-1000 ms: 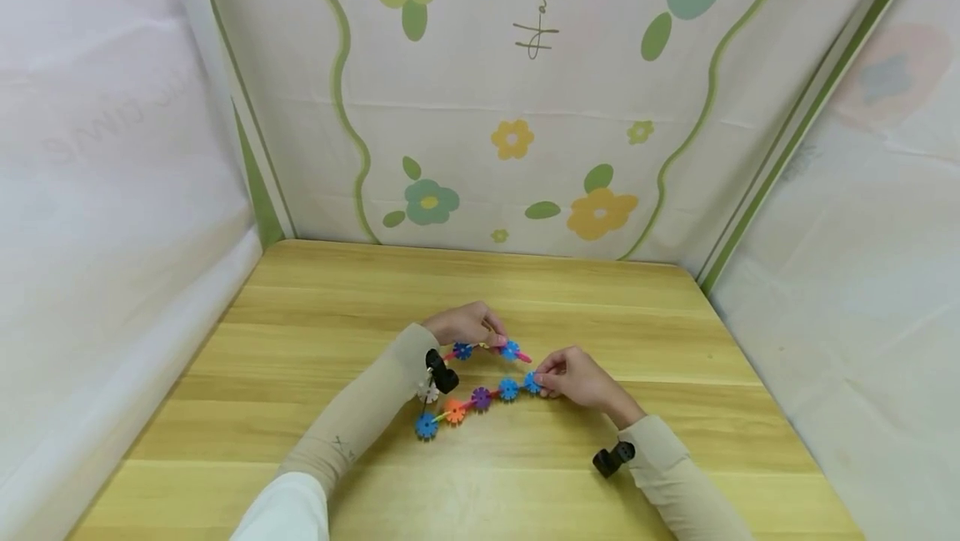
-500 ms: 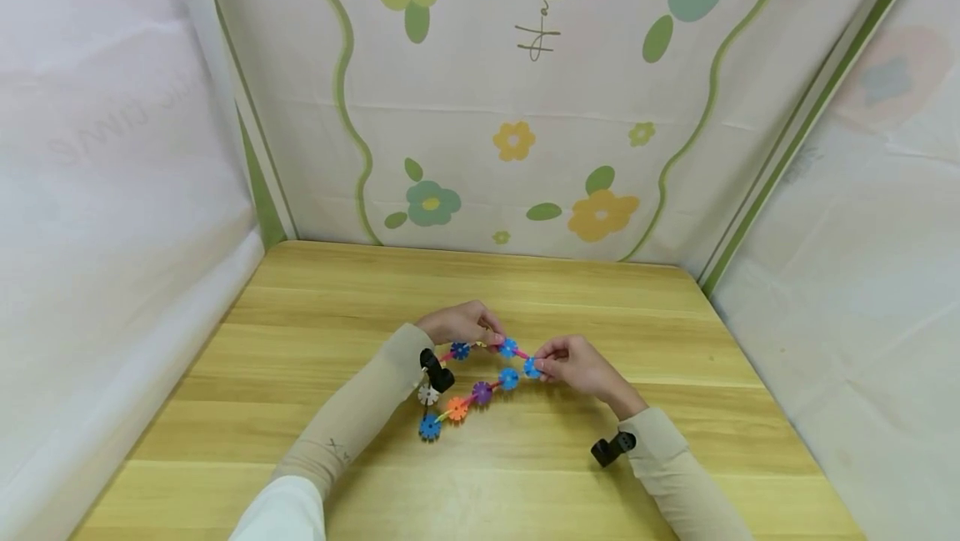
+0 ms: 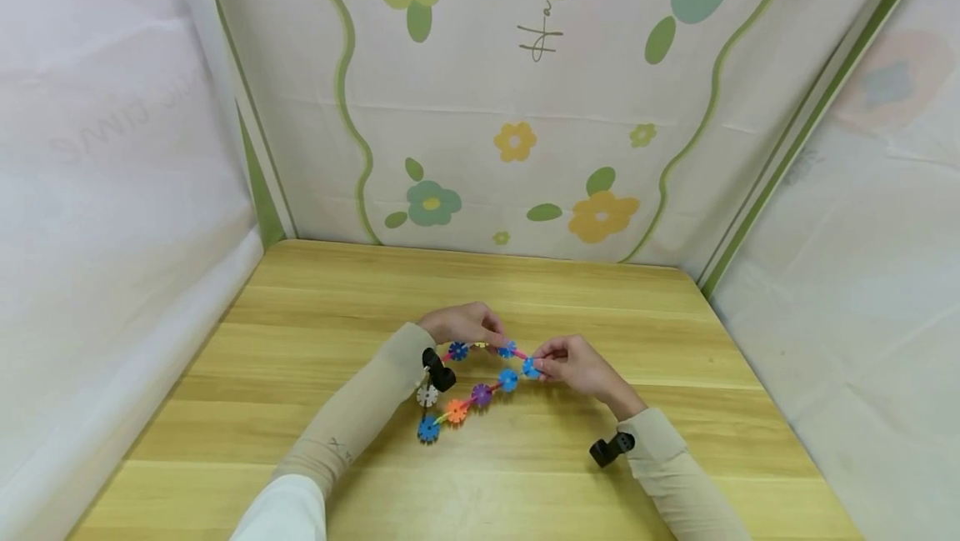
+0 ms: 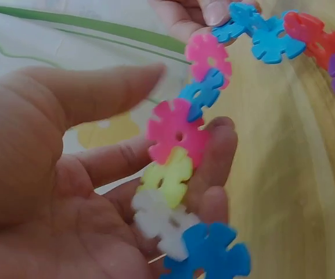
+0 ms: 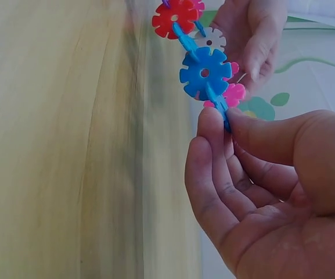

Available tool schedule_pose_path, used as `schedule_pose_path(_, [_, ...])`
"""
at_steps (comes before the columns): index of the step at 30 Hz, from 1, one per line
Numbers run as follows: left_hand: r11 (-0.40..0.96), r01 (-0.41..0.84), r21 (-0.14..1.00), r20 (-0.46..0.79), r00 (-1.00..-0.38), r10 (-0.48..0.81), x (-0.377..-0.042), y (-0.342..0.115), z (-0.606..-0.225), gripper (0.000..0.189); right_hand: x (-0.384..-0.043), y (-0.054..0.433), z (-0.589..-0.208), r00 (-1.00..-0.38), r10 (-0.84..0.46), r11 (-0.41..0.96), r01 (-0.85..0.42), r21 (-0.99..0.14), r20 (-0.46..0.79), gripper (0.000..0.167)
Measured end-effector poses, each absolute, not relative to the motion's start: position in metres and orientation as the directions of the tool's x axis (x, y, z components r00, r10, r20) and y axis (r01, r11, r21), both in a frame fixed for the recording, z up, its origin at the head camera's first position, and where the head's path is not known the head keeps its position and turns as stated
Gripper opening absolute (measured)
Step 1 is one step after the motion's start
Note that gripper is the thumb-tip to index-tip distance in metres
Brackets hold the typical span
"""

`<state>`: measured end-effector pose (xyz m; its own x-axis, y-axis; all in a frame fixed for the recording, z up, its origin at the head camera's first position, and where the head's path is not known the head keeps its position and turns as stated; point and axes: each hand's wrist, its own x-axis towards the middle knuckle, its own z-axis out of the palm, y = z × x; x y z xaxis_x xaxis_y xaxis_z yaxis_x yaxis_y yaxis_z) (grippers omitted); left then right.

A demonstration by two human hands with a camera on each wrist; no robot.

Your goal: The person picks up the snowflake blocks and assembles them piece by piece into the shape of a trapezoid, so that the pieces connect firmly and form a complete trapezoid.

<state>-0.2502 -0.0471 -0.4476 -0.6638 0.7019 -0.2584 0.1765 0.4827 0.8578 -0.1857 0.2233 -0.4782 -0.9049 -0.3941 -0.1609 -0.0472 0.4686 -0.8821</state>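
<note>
A chain of notched plastic snowflake discs, joined edge to edge, bends into a loop between the hands. My left hand (image 3: 467,324) is behind its far side; in the left wrist view its fingers support a pink disc (image 4: 176,131) and a yellow disc (image 4: 166,179), and the thumb stands apart from them. My right hand (image 3: 581,370) pinches a blue disc (image 5: 218,104) at the right corner between thumb and fingertips. The pink disc (image 4: 208,55) meets this corner. Along the near side are blue, purple (image 3: 482,394), orange (image 3: 457,411) and blue (image 3: 428,428) discs.
The loop is over a wood-grain table (image 3: 525,483). A white flower-printed cloth (image 3: 465,107) rises behind the table's far edge, with pale cloth walls at both sides. Each wrist wears a black camera (image 3: 611,448).
My right hand has moved up and slightly left, bringing the blue end disc to the pink end, so the gap there has narrowed to contact. My left hand has barely shifted.
</note>
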Motion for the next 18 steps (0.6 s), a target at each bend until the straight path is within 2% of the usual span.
schedule_pose_path(7, [0.45,0.148,0.881,-0.243,-0.674,0.698,-0.249,-0.033,-0.453,0.021,-0.186,0.221,-0.476,-0.895,-0.419,0.438,-0.053,-0.897,-0.152,0.019])
schedule_pose_path(13, [0.476,0.136,0.869,-0.247,-0.715,0.654,-0.247,-0.026,-0.455,0.013,-0.186,0.221,-0.477,-0.896,-0.42,0.44,-0.061,-0.896,-0.145,0.018])
schedule_pose_path(18, [0.471,0.17,0.866,-0.202,-0.743,0.638,-0.244,-0.022,-0.454,0.009,-0.186,0.221,-0.477,-0.902,-0.411,0.454,-0.077,-0.888,-0.132,0.017])
